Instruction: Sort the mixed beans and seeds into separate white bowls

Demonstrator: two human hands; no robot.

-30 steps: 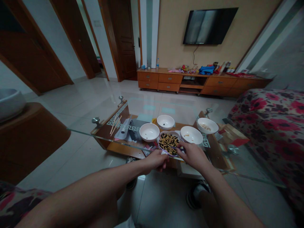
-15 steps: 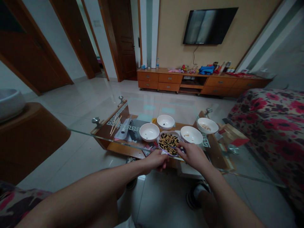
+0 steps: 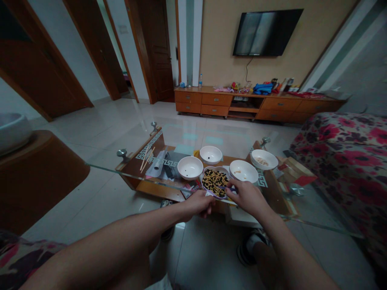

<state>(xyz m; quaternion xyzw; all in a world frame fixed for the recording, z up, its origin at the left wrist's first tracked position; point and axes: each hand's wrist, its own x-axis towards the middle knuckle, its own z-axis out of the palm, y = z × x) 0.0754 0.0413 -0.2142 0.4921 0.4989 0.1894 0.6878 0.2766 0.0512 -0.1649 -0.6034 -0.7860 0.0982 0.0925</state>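
A white bowl with a purple rim (image 3: 203, 186) is full of mixed black and yellow beans (image 3: 215, 181) near the glass table's front edge. My left hand (image 3: 200, 203) is closed at its near side, thumb against the rim. Between the thumb and fingers of my right hand (image 3: 246, 196) is a thin purple spoon-like utensil (image 3: 223, 187), its far end among the beans. Around the bowl stand a left white bowl (image 3: 190, 168) and a back white bowl (image 3: 211, 155), each with a few dark beans. A right white bowl (image 3: 243, 171) and a far-right white bowl (image 3: 264, 160) hold pale pieces.
Chopsticks (image 3: 147, 160) lie on the left of the glass table (image 3: 105, 155). Papers and a rolled sheet show under the glass. A brown paper bag (image 3: 294, 171) is to the right, beside a floral-covered sofa (image 3: 350, 149). A low wooden cabinet (image 3: 216, 102) stands beyond.
My right hand has shifted slightly with the purple utensil, whose end has moved a little among the beans. My left hand and the bowls stay in place.
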